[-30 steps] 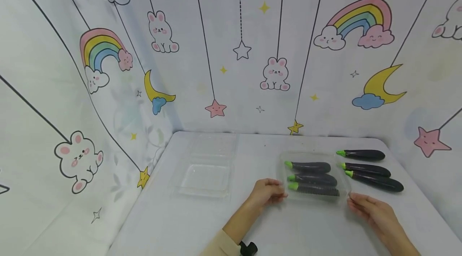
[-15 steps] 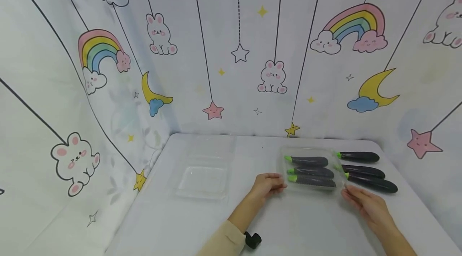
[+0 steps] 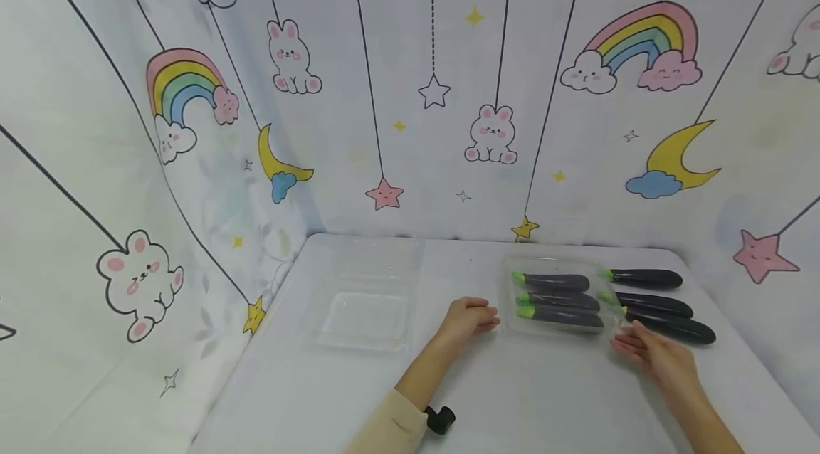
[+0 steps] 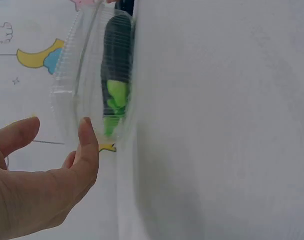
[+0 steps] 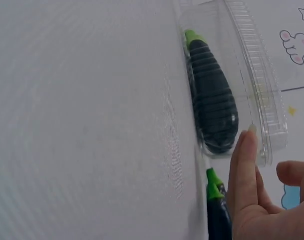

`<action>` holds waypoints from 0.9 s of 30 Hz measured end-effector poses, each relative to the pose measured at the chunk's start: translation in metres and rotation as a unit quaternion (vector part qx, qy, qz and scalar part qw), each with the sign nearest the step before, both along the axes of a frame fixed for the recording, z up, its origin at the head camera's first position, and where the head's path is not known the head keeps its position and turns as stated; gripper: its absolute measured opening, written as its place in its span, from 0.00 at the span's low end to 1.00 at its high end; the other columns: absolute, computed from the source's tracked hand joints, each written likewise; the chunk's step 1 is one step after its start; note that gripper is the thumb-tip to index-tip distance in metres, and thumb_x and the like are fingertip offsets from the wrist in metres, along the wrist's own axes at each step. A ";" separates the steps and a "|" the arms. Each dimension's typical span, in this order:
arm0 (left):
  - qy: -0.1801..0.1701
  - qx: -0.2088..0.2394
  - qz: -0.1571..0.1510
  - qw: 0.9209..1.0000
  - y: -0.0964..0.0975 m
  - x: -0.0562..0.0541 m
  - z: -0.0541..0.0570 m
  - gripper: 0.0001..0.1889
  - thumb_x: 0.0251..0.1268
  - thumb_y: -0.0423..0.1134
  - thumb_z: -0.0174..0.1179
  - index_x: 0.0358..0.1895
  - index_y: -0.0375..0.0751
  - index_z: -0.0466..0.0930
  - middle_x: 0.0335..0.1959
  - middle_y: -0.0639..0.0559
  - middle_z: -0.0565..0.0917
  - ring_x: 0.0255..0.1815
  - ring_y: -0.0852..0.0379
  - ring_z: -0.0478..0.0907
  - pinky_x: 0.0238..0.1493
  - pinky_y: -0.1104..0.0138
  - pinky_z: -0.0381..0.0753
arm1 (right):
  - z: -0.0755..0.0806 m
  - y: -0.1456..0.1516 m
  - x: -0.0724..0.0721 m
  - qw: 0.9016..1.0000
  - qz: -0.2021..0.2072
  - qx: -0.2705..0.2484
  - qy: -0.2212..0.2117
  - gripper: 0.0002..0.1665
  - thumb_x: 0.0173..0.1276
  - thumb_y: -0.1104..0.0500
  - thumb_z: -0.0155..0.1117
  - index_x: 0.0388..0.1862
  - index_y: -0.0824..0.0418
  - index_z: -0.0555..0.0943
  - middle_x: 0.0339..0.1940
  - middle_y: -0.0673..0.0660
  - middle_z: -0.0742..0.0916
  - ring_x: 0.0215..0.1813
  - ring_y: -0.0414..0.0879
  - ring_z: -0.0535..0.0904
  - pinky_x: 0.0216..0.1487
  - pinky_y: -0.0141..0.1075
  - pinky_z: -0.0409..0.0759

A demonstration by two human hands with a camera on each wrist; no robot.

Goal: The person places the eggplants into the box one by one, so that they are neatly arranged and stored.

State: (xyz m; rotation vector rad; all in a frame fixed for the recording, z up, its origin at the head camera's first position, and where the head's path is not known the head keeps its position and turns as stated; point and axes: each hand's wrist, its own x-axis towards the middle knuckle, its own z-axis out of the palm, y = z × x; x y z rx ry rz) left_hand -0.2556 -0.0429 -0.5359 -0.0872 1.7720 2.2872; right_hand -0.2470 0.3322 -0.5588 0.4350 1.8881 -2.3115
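A clear plastic box (image 3: 506,301) with a ribbed wall lies at the right of the table with its lid over it. Three dark eggplants (image 3: 564,317) with green stems lie side by side inside. My left hand (image 3: 468,319) is just off the box's left side; in the left wrist view its thumb and fingers are spread apart with nothing between them. At the front right corner is my right hand (image 3: 660,354), its straight fingers (image 5: 245,165) close by the box wall and its thumb apart. Three more eggplants (image 3: 675,328) lie right of the box.
A second clear plastic box (image 3: 368,351) stands open at the table's left, its lid (image 3: 376,255) folded back toward the rear. A cloth wall (image 3: 435,148) printed with rabbits and rainbows rises behind the white table (image 3: 532,397). The left wrist bears a black device (image 3: 440,420).
The box has moved slightly back on the table. My left hand has let go of its left edge and drawn away; my right hand's fingers have loosened at the right corner.
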 end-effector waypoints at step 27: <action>0.169 -0.186 0.125 0.960 -0.195 0.043 0.054 0.23 0.78 0.39 0.61 0.70 0.36 0.74 0.69 0.43 0.78 0.73 0.43 0.73 0.74 0.52 0.72 | 0.019 0.056 -0.002 0.778 -0.024 0.597 0.196 0.30 0.70 0.43 0.72 0.57 0.65 0.84 0.58 0.75 0.84 0.60 0.70 0.79 0.58 0.62 0.73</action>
